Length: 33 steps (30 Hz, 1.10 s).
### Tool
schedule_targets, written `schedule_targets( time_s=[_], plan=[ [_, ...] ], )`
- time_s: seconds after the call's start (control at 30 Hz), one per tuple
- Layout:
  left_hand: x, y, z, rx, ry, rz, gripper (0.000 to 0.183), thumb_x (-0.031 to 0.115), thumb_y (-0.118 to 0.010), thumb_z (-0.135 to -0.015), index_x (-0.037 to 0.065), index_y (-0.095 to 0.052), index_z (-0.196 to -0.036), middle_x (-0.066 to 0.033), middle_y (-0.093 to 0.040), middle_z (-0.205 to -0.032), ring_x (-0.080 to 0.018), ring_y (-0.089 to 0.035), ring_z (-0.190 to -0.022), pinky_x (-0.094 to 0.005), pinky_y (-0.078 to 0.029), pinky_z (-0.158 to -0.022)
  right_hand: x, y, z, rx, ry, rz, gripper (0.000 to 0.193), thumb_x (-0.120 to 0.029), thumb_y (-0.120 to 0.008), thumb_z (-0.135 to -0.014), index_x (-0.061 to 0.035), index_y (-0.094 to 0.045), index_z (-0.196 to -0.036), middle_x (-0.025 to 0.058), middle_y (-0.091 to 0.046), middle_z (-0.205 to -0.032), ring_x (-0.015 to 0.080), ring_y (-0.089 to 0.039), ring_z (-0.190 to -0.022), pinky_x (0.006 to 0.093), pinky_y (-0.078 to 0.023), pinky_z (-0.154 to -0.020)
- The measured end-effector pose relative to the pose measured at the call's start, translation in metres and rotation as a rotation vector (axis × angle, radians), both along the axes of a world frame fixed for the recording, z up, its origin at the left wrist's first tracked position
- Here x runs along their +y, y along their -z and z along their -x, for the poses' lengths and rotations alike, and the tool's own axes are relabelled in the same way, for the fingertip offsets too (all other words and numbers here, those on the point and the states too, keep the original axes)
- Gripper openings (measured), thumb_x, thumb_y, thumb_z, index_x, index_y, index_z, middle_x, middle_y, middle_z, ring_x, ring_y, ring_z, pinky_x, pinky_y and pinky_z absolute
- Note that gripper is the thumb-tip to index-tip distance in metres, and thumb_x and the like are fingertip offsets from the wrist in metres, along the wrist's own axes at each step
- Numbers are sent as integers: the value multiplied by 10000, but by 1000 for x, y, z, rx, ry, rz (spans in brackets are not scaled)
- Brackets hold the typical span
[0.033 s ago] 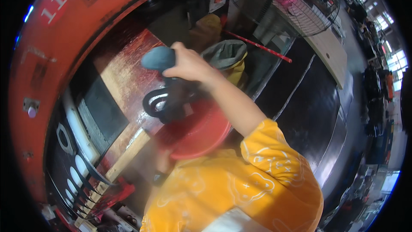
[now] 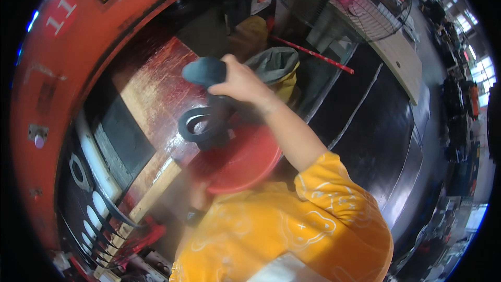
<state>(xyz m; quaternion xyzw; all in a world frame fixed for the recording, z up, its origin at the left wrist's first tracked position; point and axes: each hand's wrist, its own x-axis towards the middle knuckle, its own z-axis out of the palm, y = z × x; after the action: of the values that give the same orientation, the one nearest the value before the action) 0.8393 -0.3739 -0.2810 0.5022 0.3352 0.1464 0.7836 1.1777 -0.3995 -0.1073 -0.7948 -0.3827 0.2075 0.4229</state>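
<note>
My right hand (image 2: 244, 82) is closed around a blue-grey object with a rounded end (image 2: 201, 71), its kind not clear; the fingers are partly hidden behind it. Just below that, several dark ring-shaped pieces (image 2: 187, 125) hang or lie over a red plastic basin (image 2: 255, 162); blur hides whether they join the held object. Against my body, the basin tilts near my yellow-orange shirt. By its lower left rim is my left hand (image 2: 198, 197), blurred, with its fingers mostly hidden.
An orange machine frame (image 2: 39, 94) curves along the left. Several dark rings hang at a wooden strip (image 2: 151, 190) at lower left. Beyond my right hand stand a grey-and-yellow sack (image 2: 282, 65), a red bar (image 2: 313, 53) and a caged fan (image 2: 360, 13). A black surface (image 2: 360, 115) lies right.
My right hand and the blue-grey object have shifted slightly to the right. The dark rings below have moved a little the same way. My left hand and the basin stay about where they were.
</note>
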Motion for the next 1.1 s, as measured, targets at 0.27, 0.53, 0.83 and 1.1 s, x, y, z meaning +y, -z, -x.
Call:
schedule_targets(
  time_s=[0.27,0.53,0.83,1.1],
  plan=[
    [1,-3,-53,150,183,148,372,-19,-519,-804,-8,-523,-1175,-136,-612,-1129,-277,-619,-1009,-432,-504,-906,-99,85,18,203,300,142,828,-417,-788,-669,48,-371,-1212,306,-601,-1059,437,-587,-1036,465,-465,-886],
    [15,7,-77,132,293,134,378,-42,-516,-771,5,-555,-1144,-99,-639,-1085,-241,-622,-992,-385,-503,-901,-160,117,31,275,274,228,1064,-403,-784,-676,88,-190,-1410,340,-305,-1392,440,-273,-1346,439,-255,-1121],
    [32,39,-92,87,748,-482,362,-35,-535,-750,-32,-564,-1110,-124,-641,-1083,-255,-617,-1013,-387,-471,-944,-275,115,41,-33,963,46,702,-266,-754,-740,-14,-440,-1316,195,-475,-1294,314,-481,-1188,446,-386,-1017],
    [33,64,-129,95,576,-185,390,108,-561,-871,45,-505,-1252,-76,-605,-1184,-215,-574,-1095,-361,-442,-970,-309,173,85,1116,795,-563,345,-26,-566,-850,19,-554,-1192,135,-642,-1099,233,-643,-949,356,-535,-825]
  ],
)
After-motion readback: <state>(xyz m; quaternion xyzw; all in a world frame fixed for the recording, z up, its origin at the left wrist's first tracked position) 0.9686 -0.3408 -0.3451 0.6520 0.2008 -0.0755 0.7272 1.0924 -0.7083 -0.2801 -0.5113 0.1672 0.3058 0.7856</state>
